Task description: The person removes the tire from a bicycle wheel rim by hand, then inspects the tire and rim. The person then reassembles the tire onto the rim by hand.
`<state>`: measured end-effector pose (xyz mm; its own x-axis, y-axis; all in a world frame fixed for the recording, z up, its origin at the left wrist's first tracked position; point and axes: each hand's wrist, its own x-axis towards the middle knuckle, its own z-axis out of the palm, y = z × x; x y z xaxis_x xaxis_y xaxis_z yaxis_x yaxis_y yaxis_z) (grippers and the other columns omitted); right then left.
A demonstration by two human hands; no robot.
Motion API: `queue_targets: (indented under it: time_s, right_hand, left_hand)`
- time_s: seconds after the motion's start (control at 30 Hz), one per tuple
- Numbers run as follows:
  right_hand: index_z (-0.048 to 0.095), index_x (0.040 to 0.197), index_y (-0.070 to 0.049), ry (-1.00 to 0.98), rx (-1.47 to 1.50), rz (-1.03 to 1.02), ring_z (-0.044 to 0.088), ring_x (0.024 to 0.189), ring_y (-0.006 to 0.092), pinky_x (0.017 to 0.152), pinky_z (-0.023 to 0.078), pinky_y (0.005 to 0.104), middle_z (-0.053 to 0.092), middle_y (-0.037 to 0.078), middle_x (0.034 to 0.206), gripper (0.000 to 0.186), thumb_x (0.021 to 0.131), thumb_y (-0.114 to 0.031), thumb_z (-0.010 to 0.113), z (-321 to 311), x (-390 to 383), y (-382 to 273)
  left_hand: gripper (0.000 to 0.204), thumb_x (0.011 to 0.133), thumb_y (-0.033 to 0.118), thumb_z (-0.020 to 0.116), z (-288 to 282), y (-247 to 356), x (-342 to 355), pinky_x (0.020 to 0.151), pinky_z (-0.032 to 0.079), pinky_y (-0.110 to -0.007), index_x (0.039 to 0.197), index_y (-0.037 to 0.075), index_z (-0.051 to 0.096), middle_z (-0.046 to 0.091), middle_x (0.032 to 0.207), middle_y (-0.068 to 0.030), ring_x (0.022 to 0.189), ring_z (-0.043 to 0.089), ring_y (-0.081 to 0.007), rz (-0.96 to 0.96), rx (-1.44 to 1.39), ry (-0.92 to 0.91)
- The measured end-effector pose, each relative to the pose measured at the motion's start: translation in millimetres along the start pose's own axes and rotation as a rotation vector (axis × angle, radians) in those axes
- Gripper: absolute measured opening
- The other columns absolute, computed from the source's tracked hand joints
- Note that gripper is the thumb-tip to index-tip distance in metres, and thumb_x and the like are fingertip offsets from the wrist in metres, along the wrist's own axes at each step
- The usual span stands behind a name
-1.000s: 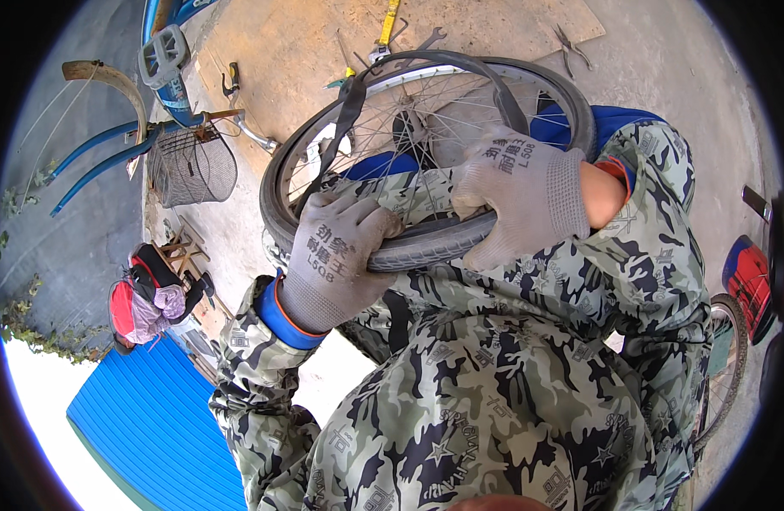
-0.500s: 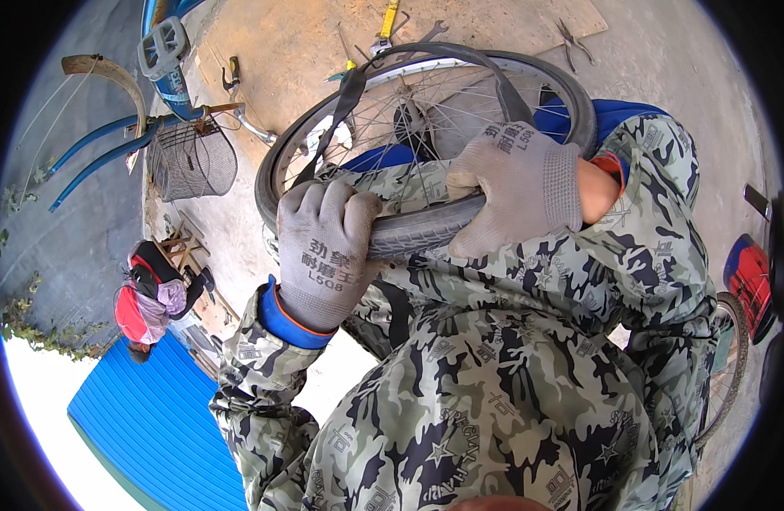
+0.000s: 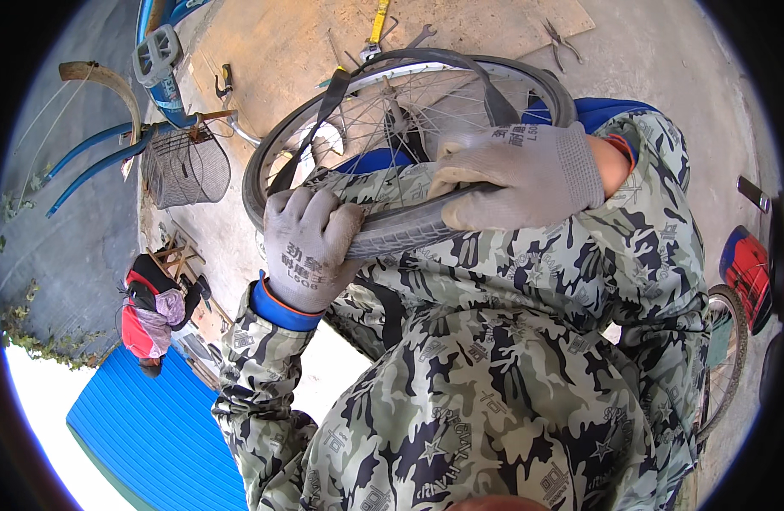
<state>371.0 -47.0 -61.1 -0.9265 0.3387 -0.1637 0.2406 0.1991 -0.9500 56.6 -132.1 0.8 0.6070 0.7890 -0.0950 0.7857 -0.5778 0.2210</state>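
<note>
A tan board lay flat on the grey concrete floor. Across its far part were a yellow-handled wrench, a thin bent rod just beside it, and a spanner further right. A black-and-yellow tool lay well to the left. Pliers lay open across the board's edge, handles over the floor.

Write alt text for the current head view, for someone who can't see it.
The person's gloved left hand and right hand grip the near side of a black tire on a spoked wheel, an inner tube looping across it. Beyond, a wrench lies on a brown board; a blue bicycle frame is at upper left.
</note>
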Motion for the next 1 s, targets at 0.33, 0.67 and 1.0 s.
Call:
queue_targets:
  time_s: [0.33, 0.67, 1.0]
  right_hand:
    - [0.071, 0.135, -0.007, 0.3, -0.192, 0.029, 0.066, 0.128, 0.0301, 0.117, 0.05, 0.0413, 0.071, 0.012, 0.137, 0.034, 0.105, -0.014, 0.057, -24.6, 3.5, 12.6]
    - [0.076, 0.132, -0.01, -0.043, -0.051, 0.313, 0.063, 0.133, 0.031, 0.116, 0.049, 0.0423, 0.073, 0.008, 0.138, 0.031, 0.105, -0.014, 0.063, -21.3, 10.1, 26.0]
    - [0.06, 0.159, -0.026, 0.213, -0.678, 0.317, 0.055, 0.147, 0.0333, 0.128, 0.037, 0.0514, 0.06, 0.008, 0.158, 0.058, 0.102, -0.018, 0.063, -21.0, 14.9, 47.0]
  left_hand:
    - [0.057, 0.065, 0.019, 0.089, -0.3, -13.1, -17.7, 0.091, 0.049, -0.047, 0.119, 0.016, 0.072, 0.068, 0.106, -0.0025, 0.1, 0.068, -0.0272, 0.03, 0.085, 0.078]
    - [0.05, 0.069, 0.004, 0.087, -3.5, -42.0, -45.2, 0.097, 0.051, -0.049, 0.116, 0.013, 0.072, 0.073, 0.114, -0.0086, 0.115, 0.071, -0.0352, -0.133, 0.066, 0.134]
    - [0.05, 0.068, 0.005, 0.081, -5.6, -49.4, -50.5, 0.106, 0.052, -0.054, 0.117, 0.012, 0.072, 0.072, 0.11, -0.0076, 0.109, 0.07, -0.0335, -0.182, 0.147, 0.163]
